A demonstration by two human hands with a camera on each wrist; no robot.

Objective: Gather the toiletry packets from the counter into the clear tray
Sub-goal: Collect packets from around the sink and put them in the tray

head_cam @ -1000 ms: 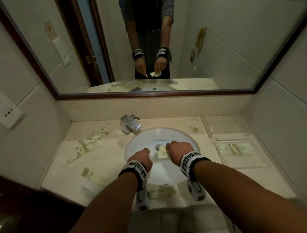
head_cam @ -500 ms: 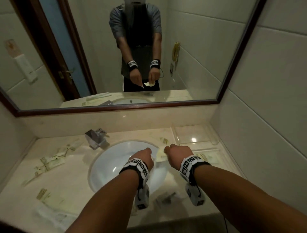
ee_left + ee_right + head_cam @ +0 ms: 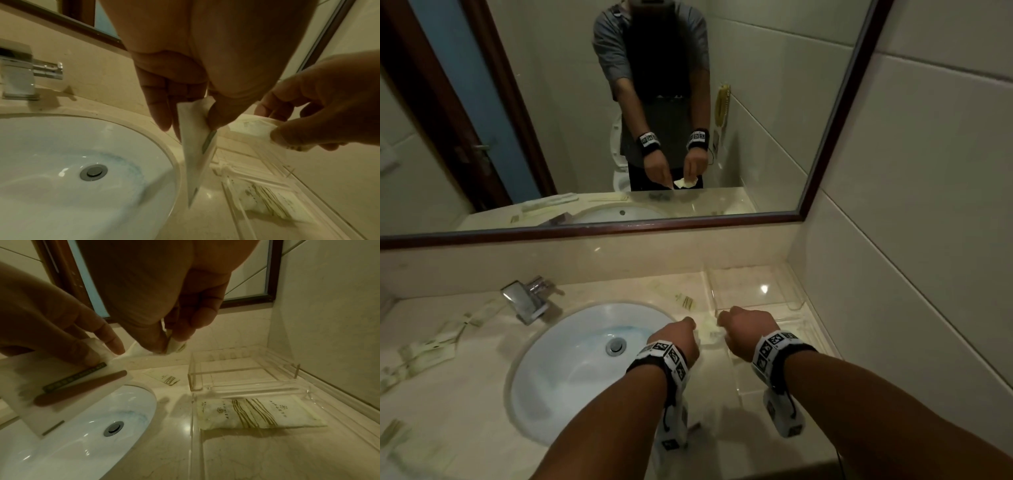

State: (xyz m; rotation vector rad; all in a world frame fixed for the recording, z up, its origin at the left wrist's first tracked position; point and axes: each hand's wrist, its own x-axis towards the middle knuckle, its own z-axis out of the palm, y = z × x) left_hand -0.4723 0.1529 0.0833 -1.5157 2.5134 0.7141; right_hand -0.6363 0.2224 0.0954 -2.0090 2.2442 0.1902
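My left hand [image 3: 681,334] pinches a long white packet [image 3: 197,146] that hangs down over the sink's right rim; in the right wrist view it shows a brown comb-like shape [image 3: 80,386]. Close beside it, my right hand [image 3: 736,325] pinches a smaller pale packet [image 3: 174,345] between thumb and fingers. Just right of both hands the clear tray [image 3: 252,384] sits on the counter, with a striped packet [image 3: 257,413] lying in its front part. Several loose packets [image 3: 431,349] lie on the counter left of the sink, and one packet [image 3: 683,299] lies behind it.
The white sink [image 3: 571,370] fills the counter's middle, with a chrome tap [image 3: 525,301] at its back left. A mirror [image 3: 619,120] runs along the back wall, and a tiled wall [image 3: 911,240] closes the right side next to the tray.
Both hands have carried their packets rightward, from over the sink's middle to its right rim beside the tray. The head view has swung right too.
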